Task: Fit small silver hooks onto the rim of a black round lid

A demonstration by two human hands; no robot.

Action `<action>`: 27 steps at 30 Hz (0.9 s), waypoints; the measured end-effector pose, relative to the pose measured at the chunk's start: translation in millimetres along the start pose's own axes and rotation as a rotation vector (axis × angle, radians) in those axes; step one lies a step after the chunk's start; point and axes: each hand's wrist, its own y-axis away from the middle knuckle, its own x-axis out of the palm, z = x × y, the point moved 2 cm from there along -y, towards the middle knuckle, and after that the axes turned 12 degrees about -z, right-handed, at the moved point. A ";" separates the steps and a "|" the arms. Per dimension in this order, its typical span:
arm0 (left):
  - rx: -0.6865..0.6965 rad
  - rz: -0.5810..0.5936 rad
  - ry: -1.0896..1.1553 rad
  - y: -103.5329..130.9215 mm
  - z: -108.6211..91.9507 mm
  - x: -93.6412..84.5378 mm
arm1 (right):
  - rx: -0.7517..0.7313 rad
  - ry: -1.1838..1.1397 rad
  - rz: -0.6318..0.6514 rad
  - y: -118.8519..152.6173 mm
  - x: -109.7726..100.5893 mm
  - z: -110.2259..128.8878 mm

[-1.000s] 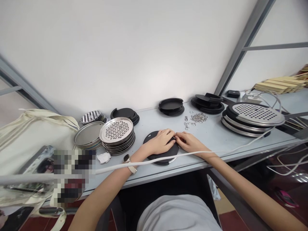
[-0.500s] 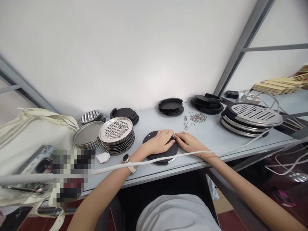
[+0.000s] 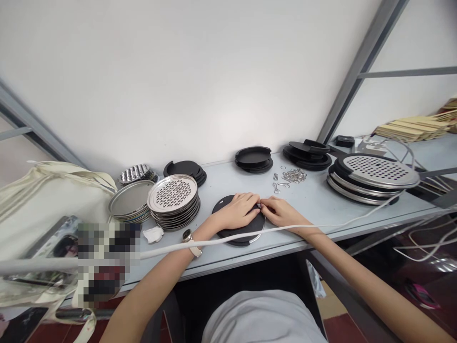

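A black round disc point(image 3: 225, 232) with a metal rim at its front right lies flat on the table before me. My left hand point(image 3: 243, 209) lies over it, fingers curled towards its right edge and gripping there. At that same edge my right hand point(image 3: 278, 211) has thumb and forefinger pinched together, almost touching the left fingertips. Whatever sits between the right fingers is hidden. Beyond the hands lies a pile of small metal clips point(image 3: 294, 176), with a few loose ones beside it.
Stacked metal grater discs point(image 3: 173, 194) and plain metal discs point(image 3: 130, 200) stand to the left. Black round holders point(image 3: 253, 157) line the wall. At right is a stack of assembled graters point(image 3: 380, 170). A white cable point(image 3: 285, 228) crosses in front of my forearms.
Both hands stay at the disc's right edge with only slight finger movement. A shiny bit visible between the fingertips before is now covered.
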 end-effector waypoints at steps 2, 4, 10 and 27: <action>-0.005 0.001 0.008 0.0 -0.1 -0.5 | -0.001 -0.007 -0.012 0.3 -0.1 0.1; -0.012 0.004 0.014 0.0 -0.1 -0.7 | -0.001 -0.020 -0.023 0.5 0.0 0.2; -0.004 0.004 0.012 -0.2 0.1 -0.3 | 0.006 -0.032 -0.019 0.5 0.6 -0.1; 0.004 -0.009 0.025 0.4 0.6 -0.5 | -0.008 -0.027 0.008 1.9 -7.1 7.0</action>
